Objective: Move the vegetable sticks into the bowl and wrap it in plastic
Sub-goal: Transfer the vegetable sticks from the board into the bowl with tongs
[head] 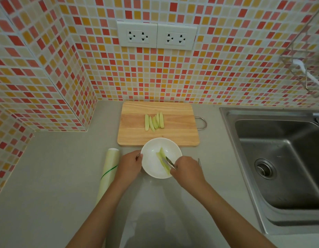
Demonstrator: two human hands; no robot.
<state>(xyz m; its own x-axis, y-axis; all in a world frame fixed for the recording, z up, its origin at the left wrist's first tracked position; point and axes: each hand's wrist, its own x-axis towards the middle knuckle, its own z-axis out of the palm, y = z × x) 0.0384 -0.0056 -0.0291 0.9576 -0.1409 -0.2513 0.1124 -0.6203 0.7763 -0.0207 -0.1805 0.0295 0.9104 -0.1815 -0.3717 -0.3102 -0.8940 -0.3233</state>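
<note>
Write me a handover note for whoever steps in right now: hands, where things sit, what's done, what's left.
Left hand steadies the white bowl by its rim. Right hand holds metal tongs, tips down in the bowl at the vegetable sticks lying there. Several more sticks wait on the cutting board behind the bowl. Plastic wrap roll lies left of the bowl, untouched. Left: move the remaining sticks, then wrap the bowl.

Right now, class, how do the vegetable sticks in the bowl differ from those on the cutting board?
The sticks in the bowl are few and touched by metal tongs in the right hand. The sticks on the cutting board are more, side by side, untouched. Both are pale green.
</note>
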